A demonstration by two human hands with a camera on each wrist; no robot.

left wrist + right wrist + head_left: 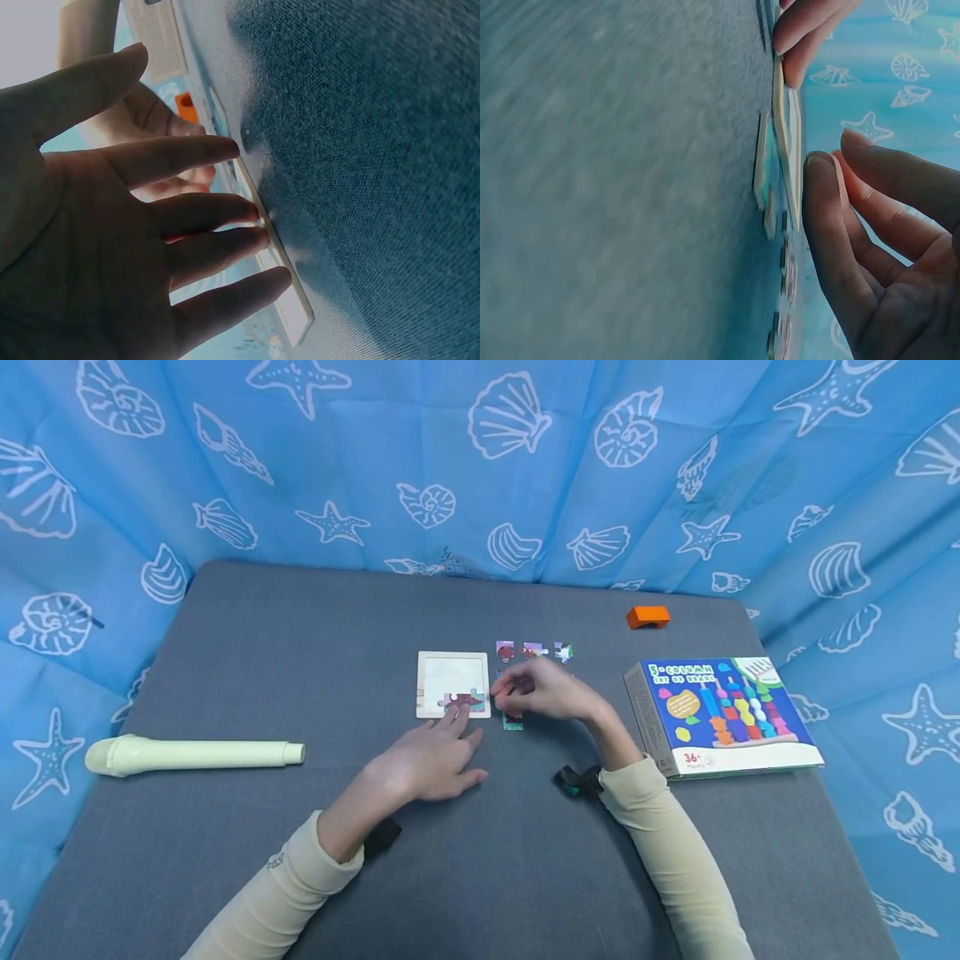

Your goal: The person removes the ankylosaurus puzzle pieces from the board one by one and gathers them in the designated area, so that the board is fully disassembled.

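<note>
A square pale wooden puzzle tray (425, 685) lies on the table. Several joined jigsaw pieces (452, 699) sit along its lower right part. My left hand (431, 760) reaches over the tray's near edge, fingers spread and nearly straight, fingertips at these pieces. At the tray's right edge is my right hand (551, 689), its fingers bent and the thumb close to them. Whether a piece is between thumb and fingers cannot be made out. Loose pieces (513, 723) lie under and beside the right hand, partly hidden by it. More loose pieces (535, 650) form a row beyond it.
To the right stands a boxed bead set (723, 718), with an orange block (648, 617) behind it. A pale green toy microphone (195, 754) lies at the left. The grey table (337, 635) backs onto a blue shell-print curtain (420, 443).
</note>
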